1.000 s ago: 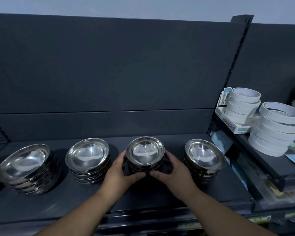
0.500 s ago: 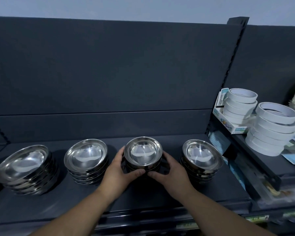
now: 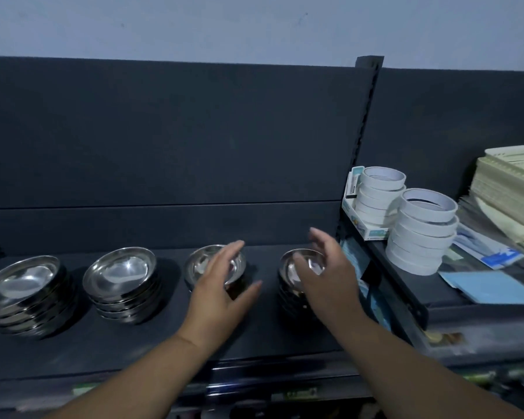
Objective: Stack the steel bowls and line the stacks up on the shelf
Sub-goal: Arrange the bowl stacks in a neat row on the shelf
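Several stacks of steel bowls stand in a row on the dark shelf (image 3: 133,343). The far-left stack (image 3: 25,294) and the second stack (image 3: 123,284) are in full view. My left hand (image 3: 221,290) hovers in front of the third stack (image 3: 200,266), fingers straight and spread, holding nothing. My right hand (image 3: 327,275) is raised in front of the fourth stack (image 3: 291,285) at the shelf's right end, fingers loosely extended, and hides part of it. Both hands look blurred by motion.
A slotted upright post (image 3: 365,140) bounds the shelf on the right. Beyond it, a higher shelf carries two piles of white tape rolls (image 3: 422,234), a small box (image 3: 353,207), blue paper (image 3: 493,287) and cream trays (image 3: 508,189).
Both hands have let go of the third stack, which they were cupping. They opened and lifted, and the right hand shifted over to the fourth stack. The view swung rightward.
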`<state>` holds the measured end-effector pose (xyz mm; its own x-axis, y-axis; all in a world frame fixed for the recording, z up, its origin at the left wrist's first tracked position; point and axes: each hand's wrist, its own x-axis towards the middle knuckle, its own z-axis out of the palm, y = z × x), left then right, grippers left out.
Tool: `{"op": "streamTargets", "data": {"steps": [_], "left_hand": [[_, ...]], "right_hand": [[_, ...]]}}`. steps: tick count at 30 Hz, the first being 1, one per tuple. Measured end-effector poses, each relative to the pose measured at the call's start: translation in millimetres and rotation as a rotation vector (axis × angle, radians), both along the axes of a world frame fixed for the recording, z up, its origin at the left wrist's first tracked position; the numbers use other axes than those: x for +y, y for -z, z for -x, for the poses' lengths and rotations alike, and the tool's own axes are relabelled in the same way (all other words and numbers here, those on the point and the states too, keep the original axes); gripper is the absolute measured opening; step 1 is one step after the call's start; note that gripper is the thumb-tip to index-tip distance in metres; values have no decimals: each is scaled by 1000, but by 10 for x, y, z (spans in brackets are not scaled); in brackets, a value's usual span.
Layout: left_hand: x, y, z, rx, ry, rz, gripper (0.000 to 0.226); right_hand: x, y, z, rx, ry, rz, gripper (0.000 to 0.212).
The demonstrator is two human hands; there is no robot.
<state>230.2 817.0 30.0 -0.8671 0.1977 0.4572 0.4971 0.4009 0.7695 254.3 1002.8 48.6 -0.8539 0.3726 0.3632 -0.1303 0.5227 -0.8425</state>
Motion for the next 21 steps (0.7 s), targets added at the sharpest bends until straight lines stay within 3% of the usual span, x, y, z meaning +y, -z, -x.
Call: {"op": "streamTargets", "data": {"steps": [5,8,12,21], "left_hand": [[413,391,-42,-328,36,-13,97],[551,471,30,-425,15,-50,95],[671,497,85,-470,44,-47,78],[752,559,-5,-436,31,-107,72]], "right_hand": [[501,315,-170,-248,-17,31,81],[624,537,-232,-361,-85,44,89],[724,654,-193,-314,-179,48,67],[849,734,-83,-246,-243,73,79]]}}
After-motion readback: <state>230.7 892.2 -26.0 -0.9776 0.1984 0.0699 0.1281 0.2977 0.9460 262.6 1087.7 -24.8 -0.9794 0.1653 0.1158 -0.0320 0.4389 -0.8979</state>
